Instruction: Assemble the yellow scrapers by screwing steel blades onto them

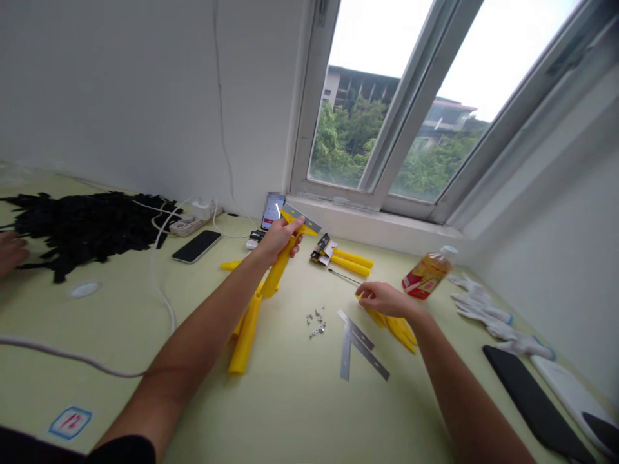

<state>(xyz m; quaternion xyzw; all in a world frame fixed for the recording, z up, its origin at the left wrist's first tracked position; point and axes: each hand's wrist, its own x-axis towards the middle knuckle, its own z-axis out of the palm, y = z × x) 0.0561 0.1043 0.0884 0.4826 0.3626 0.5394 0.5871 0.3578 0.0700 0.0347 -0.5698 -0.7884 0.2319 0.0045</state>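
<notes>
My left hand (285, 237) is closed round a yellow scraper (278, 270) with a metal blade along its top, held up above the table. More yellow handles (245, 338) lie below it. My right hand (380, 298) has its fingers bent down over yellow parts (396, 327) on the right; what its fingertips hold, if anything, is hidden. Beside it lies a thin screwdriver (344, 277). Flat metal blades (370, 354) overlap on the table, with several small screws and nuts (318, 322) to their left. Two yellow-handled scrapers (352, 261) lie farther back, near the windowsill.
A bottle (429, 272), white gloves (488, 312) and a black flat case (532, 399) are at the right. On the left are a phone (197, 246), a power strip (188, 224), white cables, a black pile (87, 225) and another person's hand (12, 251).
</notes>
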